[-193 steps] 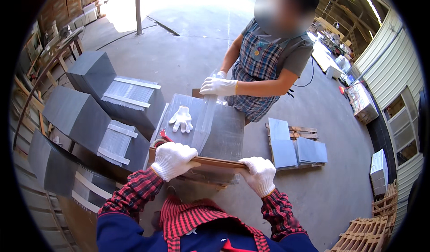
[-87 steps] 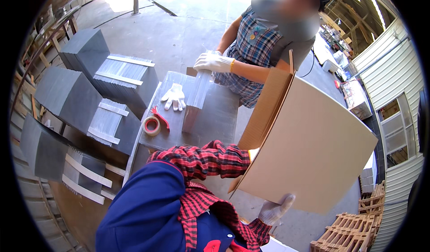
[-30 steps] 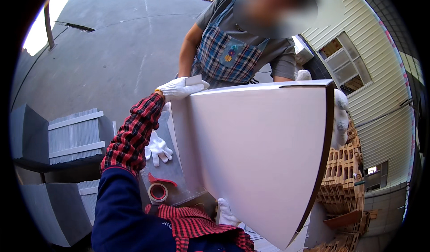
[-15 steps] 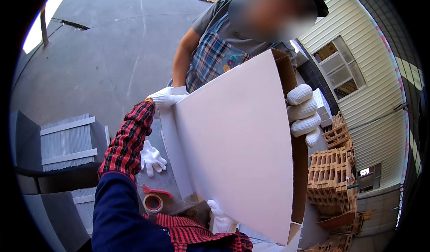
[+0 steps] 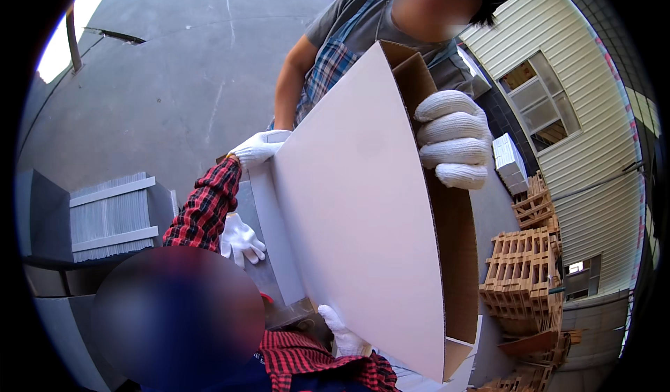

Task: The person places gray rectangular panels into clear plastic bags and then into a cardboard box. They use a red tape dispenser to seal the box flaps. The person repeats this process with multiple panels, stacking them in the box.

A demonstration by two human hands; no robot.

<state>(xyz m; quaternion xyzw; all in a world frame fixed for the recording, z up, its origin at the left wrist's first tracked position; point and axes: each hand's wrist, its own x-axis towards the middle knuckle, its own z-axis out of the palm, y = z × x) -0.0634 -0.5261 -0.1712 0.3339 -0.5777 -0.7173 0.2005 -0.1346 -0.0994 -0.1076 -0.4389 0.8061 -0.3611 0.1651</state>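
A large white-faced cardboard box (image 5: pixel 356 183) stands tilted in front of me, its brown inside showing along the right edge. My left hand (image 5: pixel 259 148), in a white knit glove, closes on the box's far left corner. Low at the near edge, my right hand (image 5: pixel 342 333) holds the box, also gloved, with part of its fingers hidden behind the panel. A co-worker's gloved hand (image 5: pixel 453 137) curls over the open right edge. Below my left forearm a white glove (image 5: pixel 242 240) rests on a grey surface.
A co-worker (image 5: pixel 335 57) in a plaid apron stands across the box. Bundled grey sheets (image 5: pixel 112 214) are at the left. Wooden pallets (image 5: pixel 520 273) are stacked at the right, beside a ribbed wall (image 5: pixel 593 162) with windows. A red-edged tool (image 5: pixel 266 298) shows partly near my arm.
The box's upper edge has swung left, and its open side shows more. The co-worker's hand on it looks larger and higher. Both my hands keep their places on the box.
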